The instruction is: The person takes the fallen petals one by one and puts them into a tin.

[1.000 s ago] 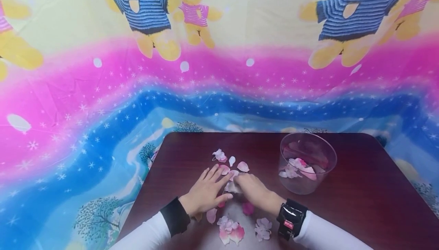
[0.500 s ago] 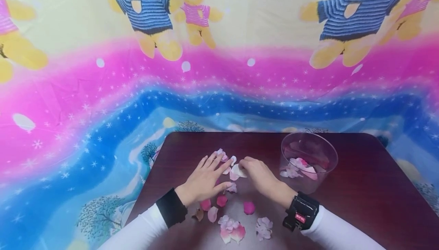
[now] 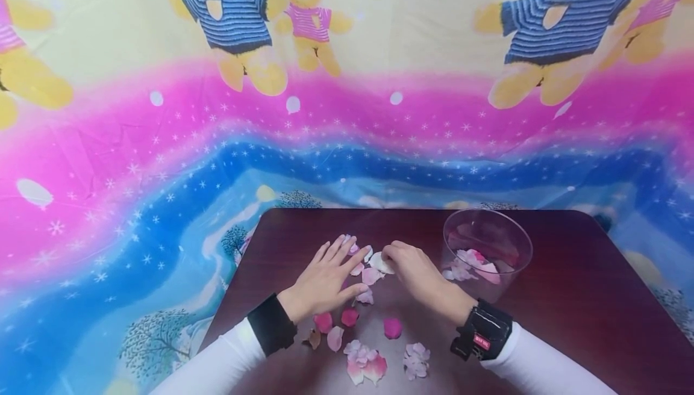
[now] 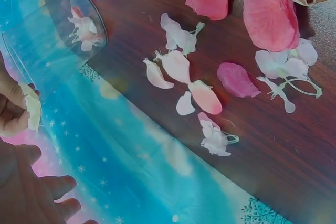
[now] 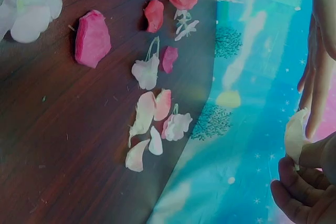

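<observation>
Nearest me on the dark wood counter [image 3: 569, 298] I see two pale flower clusters [image 3: 416, 360], one left of the other, at the near edge between my wrists. Just beyond them lie loose pink petals [image 3: 391, 327], scattered in a short row across the middle.

My left hand [image 3: 325, 277] lies flat on the counter just past that row, its fingers [image 3: 340, 250] straight and spread, pointing away from me, holding nothing; a few petals sit at its fingertips. My right hand [image 3: 414, 274] is just to its right, near but not touching. Its fingers [image 5: 299, 182] are curled, and thumb and forefinger pinch a cream-white petal [image 3: 381, 262]. The right wrist view shows that petal [image 5: 295, 137] upright in the pinch, and the left wrist view catches it [image 4: 32, 111] too. That petal is held at the middle of the counter, above the scattered ones.

Farther right stands a clear plastic cup [image 3: 488, 256], upright and well short of the counter's far edge, with several pink and white petals in its bottom. Behind the counter hangs a bright cloth [image 3: 347, 112] printed with bears.
</observation>
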A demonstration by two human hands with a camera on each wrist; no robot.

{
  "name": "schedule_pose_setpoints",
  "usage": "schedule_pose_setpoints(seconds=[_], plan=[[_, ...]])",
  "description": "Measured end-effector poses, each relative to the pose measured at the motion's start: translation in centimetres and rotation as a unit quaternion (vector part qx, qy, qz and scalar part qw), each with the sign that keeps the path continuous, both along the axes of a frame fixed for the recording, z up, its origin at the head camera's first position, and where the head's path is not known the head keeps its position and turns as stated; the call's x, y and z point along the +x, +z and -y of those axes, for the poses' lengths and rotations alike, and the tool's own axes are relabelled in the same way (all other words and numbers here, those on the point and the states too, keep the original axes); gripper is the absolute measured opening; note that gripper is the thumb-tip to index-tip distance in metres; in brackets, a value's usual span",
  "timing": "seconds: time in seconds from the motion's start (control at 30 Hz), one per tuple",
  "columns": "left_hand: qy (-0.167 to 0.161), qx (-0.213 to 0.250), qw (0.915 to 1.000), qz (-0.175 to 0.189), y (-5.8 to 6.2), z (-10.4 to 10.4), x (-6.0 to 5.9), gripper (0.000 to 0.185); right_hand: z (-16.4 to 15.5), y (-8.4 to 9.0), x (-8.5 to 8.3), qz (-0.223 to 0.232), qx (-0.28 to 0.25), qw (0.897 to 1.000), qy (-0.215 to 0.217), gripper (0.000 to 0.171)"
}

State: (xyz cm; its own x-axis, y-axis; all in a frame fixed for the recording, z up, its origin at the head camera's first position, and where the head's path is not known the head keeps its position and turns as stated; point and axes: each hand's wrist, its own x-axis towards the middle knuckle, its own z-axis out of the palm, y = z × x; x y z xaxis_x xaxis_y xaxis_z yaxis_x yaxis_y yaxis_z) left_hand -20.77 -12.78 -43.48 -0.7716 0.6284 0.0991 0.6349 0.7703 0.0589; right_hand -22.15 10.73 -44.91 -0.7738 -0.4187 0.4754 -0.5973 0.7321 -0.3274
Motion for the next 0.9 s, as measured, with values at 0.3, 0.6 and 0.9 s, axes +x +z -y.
schedule_pose_setpoints(seconds=[0.3, 0.6, 0.9], plan=[[-0.001, -0.007, 1.0000, 0.005, -0.6, -1.0, -0.2, 0.076, -2.3, 0.0, -0.4, -0.023, -0.007, 0.999, -0.030, 0.023], [-0.006, -0.024, 0.9992, 0.030, -0.5, -3.2, -0.6, 0.075, -4.1, 1.1, -0.8, -0.008, -0.001, 0.997, -0.074, 0.015], [-0.039, -0.023, 0.9987, 0.023, 0.2, -4.9, -0.5, 0.075, -6.6, 3.4, -0.8, -0.017, -0.004, 0.995, -0.095, 0.009]])
